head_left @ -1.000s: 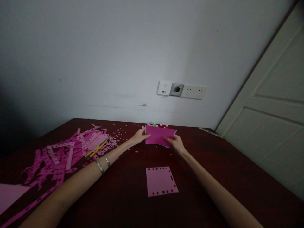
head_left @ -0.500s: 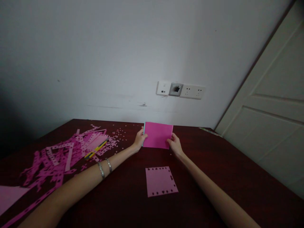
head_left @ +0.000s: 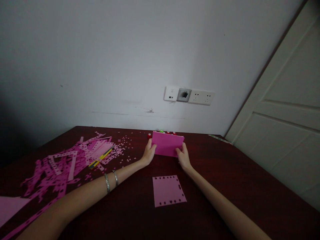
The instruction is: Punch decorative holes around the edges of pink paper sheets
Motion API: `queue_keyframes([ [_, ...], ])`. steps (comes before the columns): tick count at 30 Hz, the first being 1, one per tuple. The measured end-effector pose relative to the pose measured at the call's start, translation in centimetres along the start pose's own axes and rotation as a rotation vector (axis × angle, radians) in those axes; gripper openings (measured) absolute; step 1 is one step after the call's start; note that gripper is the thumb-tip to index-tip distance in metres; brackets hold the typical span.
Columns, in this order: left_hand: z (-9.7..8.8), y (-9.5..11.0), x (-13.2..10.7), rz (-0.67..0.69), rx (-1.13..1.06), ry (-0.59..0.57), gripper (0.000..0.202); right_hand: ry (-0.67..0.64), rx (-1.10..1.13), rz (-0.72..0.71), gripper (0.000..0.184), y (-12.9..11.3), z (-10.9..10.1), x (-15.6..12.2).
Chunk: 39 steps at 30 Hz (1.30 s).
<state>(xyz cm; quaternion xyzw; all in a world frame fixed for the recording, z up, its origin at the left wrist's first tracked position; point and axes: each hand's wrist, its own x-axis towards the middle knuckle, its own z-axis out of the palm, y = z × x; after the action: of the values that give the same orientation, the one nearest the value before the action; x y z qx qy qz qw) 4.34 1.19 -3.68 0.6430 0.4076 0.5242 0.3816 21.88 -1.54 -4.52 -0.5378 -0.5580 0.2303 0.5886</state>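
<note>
A stack of bright pink paper sheets (head_left: 167, 144) is held between both hands over the far middle of the dark red table (head_left: 225, 186). My left hand (head_left: 149, 154) grips its left edge and my right hand (head_left: 183, 156) grips its right edge, fingers closed on the paper. My left wrist wears two bracelets (head_left: 111, 180). Nearer to me lies a lighter pink square sheet (head_left: 168, 190) with small punched holes along its top and bottom edges.
A heap of pink paper strips and scraps (head_left: 65, 163) with a yellow pencil (head_left: 101, 157) covers the table's left side. Small colourful punches (head_left: 162, 132) stand behind the stack by the wall. Wall sockets (head_left: 188, 96) hang above; a white door (head_left: 282, 113) is at the right.
The pink stack was lifted upright half a second ago and now sits lower and tilted flatter, uncovering the small punches behind it. Both hands stayed on its edges.
</note>
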Motion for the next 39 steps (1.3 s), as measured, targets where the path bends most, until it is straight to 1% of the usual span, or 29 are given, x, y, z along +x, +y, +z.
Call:
queue_keyframes([
  [3, 0.0, 0.0, 0.0, 0.027, 0.058, -0.019, 0.028, -0.001, -0.069, -0.003, 0.030, -0.2, 0.1, -0.2],
  [5, -0.3, 0.4, 0.5, 0.025, 0.151, -0.024, 0.026, -0.006, -0.118, -0.004, 0.029, -0.4, 0.1, 0.0],
  [8, -1.3, 1.2, 1.6, -0.057, 0.312, -0.072, 0.022, -0.037, -0.189, 0.004, 0.027, -0.8, -0.4, 0.7],
  [10, -1.9, 1.6, 2.3, -0.107, 0.357, -0.123, 0.019, -0.070, -0.231, 0.020, 0.028, -1.0, -0.8, 1.2],
  [13, -2.6, 1.6, 2.7, -0.161, 0.382, -0.229, 0.015, -0.114, -0.296, 0.056, 0.039, -1.3, -1.0, 1.4],
  [15, -2.6, 1.5, 2.6, -0.190, 0.413, -0.294, 0.012, -0.137, -0.349, 0.070, 0.047, -1.5, -1.0, 1.2],
  [17, -2.5, 1.4, 2.3, -0.186, 0.448, -0.332, 0.012, -0.166, -0.405, 0.073, 0.053, -1.7, -0.9, 1.0],
  [19, -2.3, 1.4, 1.9, -0.152, 0.480, -0.353, 0.017, -0.198, -0.459, 0.078, 0.053, -1.8, -0.9, 0.8],
  [22, -2.1, 1.4, 1.5, -0.113, 0.540, -0.367, 0.030, -0.243, -0.547, 0.088, 0.048, -1.8, -1.2, 0.7],
  [27, -2.0, 1.3, 1.0, -0.153, 0.730, -0.350, 0.059, -0.318, -0.742, 0.089, 0.032, -2.1, -1.8, 0.6],
  [30, -1.9, 1.3, 0.8, -0.149, 0.842, -0.327, 0.067, -0.335, -0.879, 0.089, 0.027, -2.9, -2.1, 0.4],
  [32, -1.8, 1.5, 0.6, -0.126, 0.886, -0.331, 0.063, -0.332, -0.965, 0.082, 0.031, -3.5, -2.1, 0.2],
  [34, -1.7, 1.8, 0.4, -0.103, 0.905, -0.355, 0.050, -0.339, -1.029, 0.062, 0.033, -4.0, -1.9, 0.0],
  [37, -1.4, 2.3, 0.1, -0.082, 0.909, -0.369, 0.029, -0.385, -1.088, 0.020, 0.023, -4.2, -1.3, -0.4],
  [39, -1.3, 2.6, -0.1, -0.076, 0.900, -0.360, 0.022, -0.414, -1.112, 0.003, 0.019, -4.2, -0.9, -0.6],
])
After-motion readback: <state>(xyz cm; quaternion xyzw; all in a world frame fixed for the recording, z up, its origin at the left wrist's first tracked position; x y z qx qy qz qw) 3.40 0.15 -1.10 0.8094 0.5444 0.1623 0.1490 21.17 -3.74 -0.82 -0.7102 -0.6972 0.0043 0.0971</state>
